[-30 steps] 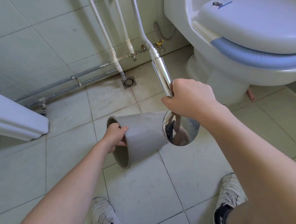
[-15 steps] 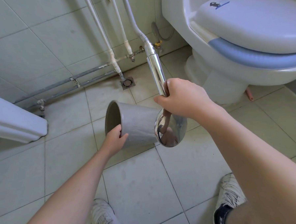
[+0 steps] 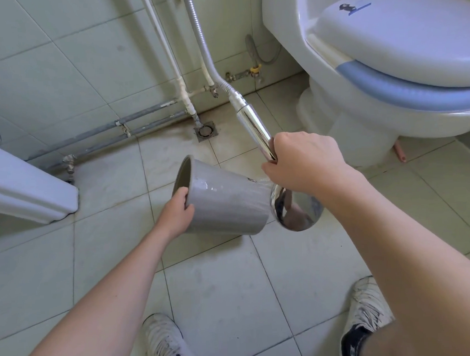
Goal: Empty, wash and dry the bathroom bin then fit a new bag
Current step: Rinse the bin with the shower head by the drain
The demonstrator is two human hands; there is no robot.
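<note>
The grey bathroom bin is held on its side above the tiled floor, mouth to the left, base to the right. My left hand grips its rim, fingers curled inside the mouth. My right hand holds the chrome shower head by its handle, the round head just right of the bin's base. Water runs over the bin's upper side, which looks wet and shiny. A metal hose leads from the handle up the wall.
A white toilet with closed lid stands at the right. A floor drain sits by the wall pipes. A white fixture juts in from the left. My two white shoes stand on the tiles below.
The bin has been lifted and turned, so its mouth faces left and up instead of toward me. The shower head has dropped next to the bin's base, and water now wets the bin.
</note>
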